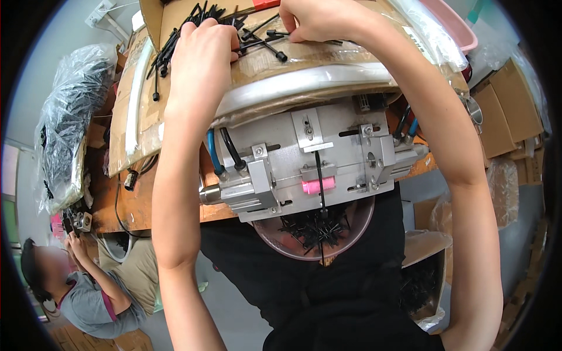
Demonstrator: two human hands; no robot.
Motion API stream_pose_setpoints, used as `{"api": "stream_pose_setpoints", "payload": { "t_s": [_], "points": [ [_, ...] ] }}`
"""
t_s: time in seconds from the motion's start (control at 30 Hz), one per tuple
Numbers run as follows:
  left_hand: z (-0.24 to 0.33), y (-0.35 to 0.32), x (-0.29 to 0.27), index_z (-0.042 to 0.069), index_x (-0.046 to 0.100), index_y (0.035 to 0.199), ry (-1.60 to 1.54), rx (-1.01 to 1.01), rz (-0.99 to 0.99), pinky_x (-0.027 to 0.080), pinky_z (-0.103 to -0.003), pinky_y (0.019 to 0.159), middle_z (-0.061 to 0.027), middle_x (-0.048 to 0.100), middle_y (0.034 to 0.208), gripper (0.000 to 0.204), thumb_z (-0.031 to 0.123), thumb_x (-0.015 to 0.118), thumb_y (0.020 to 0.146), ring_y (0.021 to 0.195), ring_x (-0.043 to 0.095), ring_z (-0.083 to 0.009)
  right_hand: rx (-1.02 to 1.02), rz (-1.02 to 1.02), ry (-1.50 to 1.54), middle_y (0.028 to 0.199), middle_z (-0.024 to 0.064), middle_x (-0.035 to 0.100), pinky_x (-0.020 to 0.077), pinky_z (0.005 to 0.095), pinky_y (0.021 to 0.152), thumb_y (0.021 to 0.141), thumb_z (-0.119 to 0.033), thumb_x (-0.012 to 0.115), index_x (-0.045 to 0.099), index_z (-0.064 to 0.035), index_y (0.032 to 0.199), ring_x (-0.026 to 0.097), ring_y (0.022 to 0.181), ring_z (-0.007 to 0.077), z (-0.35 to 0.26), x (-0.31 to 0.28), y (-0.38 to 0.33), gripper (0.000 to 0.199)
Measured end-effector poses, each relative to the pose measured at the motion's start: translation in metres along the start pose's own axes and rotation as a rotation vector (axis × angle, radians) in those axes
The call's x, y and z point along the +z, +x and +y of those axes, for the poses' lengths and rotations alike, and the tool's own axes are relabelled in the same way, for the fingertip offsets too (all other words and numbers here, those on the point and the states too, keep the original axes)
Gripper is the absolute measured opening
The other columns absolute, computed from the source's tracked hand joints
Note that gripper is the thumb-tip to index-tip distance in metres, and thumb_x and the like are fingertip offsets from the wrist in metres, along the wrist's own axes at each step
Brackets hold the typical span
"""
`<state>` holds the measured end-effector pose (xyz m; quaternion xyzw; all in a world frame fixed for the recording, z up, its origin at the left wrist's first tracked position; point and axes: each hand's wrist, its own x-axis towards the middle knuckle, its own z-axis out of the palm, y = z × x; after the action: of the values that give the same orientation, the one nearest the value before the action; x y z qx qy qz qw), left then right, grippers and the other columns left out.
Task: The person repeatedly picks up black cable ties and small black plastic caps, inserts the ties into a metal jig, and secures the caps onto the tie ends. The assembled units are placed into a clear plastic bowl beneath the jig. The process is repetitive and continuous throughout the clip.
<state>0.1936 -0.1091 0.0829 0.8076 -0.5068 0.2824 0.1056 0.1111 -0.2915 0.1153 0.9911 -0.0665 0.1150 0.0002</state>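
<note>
A pile of thin black rods with knobbed ends (202, 11) lies on the cardboard-covered work surface (257, 67). My left hand (205, 47) reaches over the pile with its fingers curled down among the rods. Whatever its fingertips grip is hidden. To the right, my right hand (319, 20) pinches one black rod (281, 34) between thumb and fingers. Several loose rods lie between the two hands. Nearer to me is a metal fixture (345, 158) with a black rod (320, 181) standing across its middle, beside a pink cylinder (319, 185).
Below the fixture a pink bowl (275, 248) holds many black pieces. Blue and black hoses (214, 152) run to the fixture. A plastic bag of black parts (70, 123) stands at left, near a co-worker (99, 298). Cardboard boxes (503, 105) are at right.
</note>
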Motion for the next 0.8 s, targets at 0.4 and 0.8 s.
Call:
{"api": "stream_pose_setpoints", "payload": {
  "t_s": [0.4,0.8],
  "points": [
    [-0.008,-0.038,-0.048,-0.001,0.06,0.095,-0.609,0.058,-0.289,0.05,-0.036,0.074,-0.0132,0.061,0.085,0.015,-0.006,0.064,0.081,0.083,0.063,-0.0268,0.122,0.559,1.043,0.098,0.0193,0.07,0.0601,0.0286,0.07,0.091,-0.021,0.067,0.056,0.0094,0.119,0.07,0.093,0.0229,0.019,-0.059,-0.085,0.043],
    [0.156,-0.186,-0.03,-0.006,0.046,0.139,-0.405,-0.104,-0.183,0.045,-0.037,0.078,-0.0103,0.055,0.092,0.074,-0.005,0.071,0.069,0.084,0.053,-0.0247,0.1,0.691,1.274,0.118,0.0223,0.064,0.0553,0.0208,0.066,0.103,-0.021,0.049,0.052,0.007,0.128,0.066,0.104,0.028,0.012,-0.03,-0.184,0.037]
  ]
}}
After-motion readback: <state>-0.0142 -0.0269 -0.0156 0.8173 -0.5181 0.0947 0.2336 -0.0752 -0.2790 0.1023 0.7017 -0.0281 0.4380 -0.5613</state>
